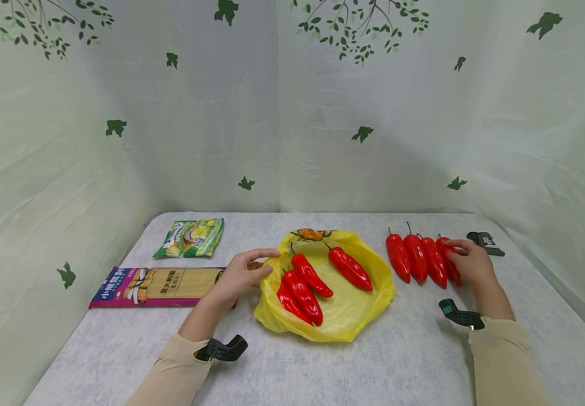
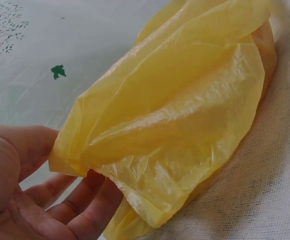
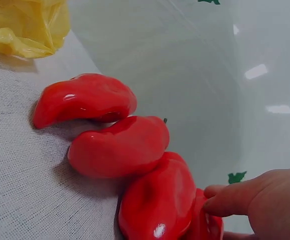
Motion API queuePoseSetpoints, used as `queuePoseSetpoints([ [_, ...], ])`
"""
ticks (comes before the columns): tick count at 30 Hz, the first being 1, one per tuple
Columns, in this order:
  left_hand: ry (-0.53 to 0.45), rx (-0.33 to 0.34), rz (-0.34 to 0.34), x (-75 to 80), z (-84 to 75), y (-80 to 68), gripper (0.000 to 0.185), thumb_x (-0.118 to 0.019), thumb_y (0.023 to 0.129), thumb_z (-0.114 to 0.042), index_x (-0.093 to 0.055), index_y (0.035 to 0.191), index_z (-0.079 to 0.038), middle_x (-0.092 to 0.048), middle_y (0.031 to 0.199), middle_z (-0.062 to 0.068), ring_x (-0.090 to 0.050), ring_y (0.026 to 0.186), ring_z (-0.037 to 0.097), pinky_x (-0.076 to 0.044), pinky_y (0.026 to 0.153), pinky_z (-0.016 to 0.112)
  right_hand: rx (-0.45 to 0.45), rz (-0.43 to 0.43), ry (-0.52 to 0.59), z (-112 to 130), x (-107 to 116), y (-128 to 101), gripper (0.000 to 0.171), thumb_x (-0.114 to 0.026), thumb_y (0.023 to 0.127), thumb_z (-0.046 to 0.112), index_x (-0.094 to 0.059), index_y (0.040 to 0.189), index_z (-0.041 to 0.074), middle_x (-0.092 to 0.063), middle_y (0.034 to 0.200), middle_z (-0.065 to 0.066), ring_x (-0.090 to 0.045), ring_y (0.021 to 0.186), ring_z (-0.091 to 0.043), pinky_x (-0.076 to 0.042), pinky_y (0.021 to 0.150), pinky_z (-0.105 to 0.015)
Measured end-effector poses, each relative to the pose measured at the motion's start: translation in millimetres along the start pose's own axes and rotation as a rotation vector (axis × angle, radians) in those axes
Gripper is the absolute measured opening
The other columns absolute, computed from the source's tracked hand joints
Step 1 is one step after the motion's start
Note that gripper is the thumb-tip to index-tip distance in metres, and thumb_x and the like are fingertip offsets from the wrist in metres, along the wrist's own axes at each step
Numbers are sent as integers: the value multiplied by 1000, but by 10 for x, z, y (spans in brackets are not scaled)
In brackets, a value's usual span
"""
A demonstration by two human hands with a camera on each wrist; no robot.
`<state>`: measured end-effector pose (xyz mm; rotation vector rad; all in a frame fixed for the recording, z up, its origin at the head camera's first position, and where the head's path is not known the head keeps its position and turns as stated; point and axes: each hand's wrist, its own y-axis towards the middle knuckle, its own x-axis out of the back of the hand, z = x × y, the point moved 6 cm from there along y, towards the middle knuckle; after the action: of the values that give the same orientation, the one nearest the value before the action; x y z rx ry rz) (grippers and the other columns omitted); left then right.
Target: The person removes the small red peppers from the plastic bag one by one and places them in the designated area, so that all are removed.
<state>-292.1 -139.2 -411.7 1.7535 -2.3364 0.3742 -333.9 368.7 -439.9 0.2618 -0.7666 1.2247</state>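
A yellow plastic bag [image 1: 345, 332] lies spread with its mouth facing up, several red peppers [image 1: 350, 269] inside it. At its left edge my left hand [image 1: 244, 275] pinches the rim between thumb and fingers; the left wrist view shows the yellow film [image 2: 184, 115] folded over those fingers. To the right of the bag, more red peppers [image 1: 398, 256] lie side by side in a row, stems pointing away. My right hand [image 1: 472, 264] grips the rightmost pepper [image 1: 450, 260] of that row. In the right wrist view the thumb presses on this pepper [image 3: 199, 220], and most of the other fingers are hidden.
A purple-ended pack of noodles [image 1: 160, 286] lies left of the bag, partly behind my left hand. Behind it is a green and yellow snack packet [image 1: 191, 238]. A small black packet [image 1: 485, 243] lies just beyond my right hand. White sheeting [image 1: 313, 141] encloses the table's back and sides.
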Motion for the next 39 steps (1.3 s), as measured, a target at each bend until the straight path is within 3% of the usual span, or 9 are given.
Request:
queuePoseSetpoints([
  [2, -5, 3, 0, -3, 0, 2, 35, -60, 99, -14, -63, 133, -19, -63, 133, 12, -64, 96, 16, -58, 75, 29, 4, 8, 5, 6, -4, 0, 50, -44, 103, 20, -40, 152, 10, -30, 155, -32, -39, 132, -47, -55, 82, -37],
  [6, -5, -3, 3, -5, 1, 3, 35, -60, 99, -14, -62, 134, -18, -63, 133, 13, -64, 96, 17, -58, 75, 29, 5, 2, -17, 44, 1, -18, 52, -42, 103, 22, -39, 153, 10, -26, 158, -31, -35, 136, -49, -51, 97, -53],
  [10, -6, 0, 2, -5, 0, 3, 35, -60, 99, -15, -63, 134, -19, -63, 132, 12, -63, 95, 17, -57, 75, 29, 17, -53, -28, 139, 25, -50, 54, -42, 100, 25, -40, 152, 12, -27, 158, -30, -34, 133, -48, -54, 91, -51],
  [13, -11, -1, 3, -6, -14, 3, 35, -60, 99, -14, -63, 134, -19, -62, 134, 12, -63, 96, 17, -57, 75, 29, 53, -100, -18, 266, 50, -113, 54, -44, 100, 25, -41, 152, 11, -26, 159, -30, -31, 137, -47, -54, 93, -52],
  [19, -11, -3, 3, -5, -24, 6, 35, -60, 99, -14, -63, 134, -18, -61, 137, 11, -64, 96, 17, -58, 74, 29, 141, -143, -11, 581, 69, -285, 51, -46, 100, 24, -44, 150, 11, -24, 161, -25, -22, 146, -47, -37, 108, -68],
  [23, -8, -1, 4, -3, -25, 8, 35, -60, 99, -14, -63, 134, -18, -61, 136, 11, -64, 96, 17, -57, 74, 29, 206, -175, -2, 773, 62, -397, 47, -46, 101, 23, -49, 147, 12, -27, 161, -22, -25, 146, -45, -33, 111, -68],
  [30, -14, 4, 1, -6, -19, 10, 35, -60, 99, -14, -63, 133, -18, -62, 136, 12, -64, 97, 17, -58, 75, 30, 286, -235, 59, 1049, 17, -629, 40, -48, 100, 22, -56, 139, 14, -36, 157, -17, -37, 140, -39, -42, 109, -61],
  [39, -7, 9, -1, -8, 2, 18, 35, -60, 99, -16, -63, 134, -20, -62, 136, 11, -65, 98, 17, -58, 77, 30, 351, -217, 105, 1323, -153, -889, 35, -50, 100, 21, -59, 134, 16, -46, 149, -12, -44, 136, -34, -46, 108, -53],
])
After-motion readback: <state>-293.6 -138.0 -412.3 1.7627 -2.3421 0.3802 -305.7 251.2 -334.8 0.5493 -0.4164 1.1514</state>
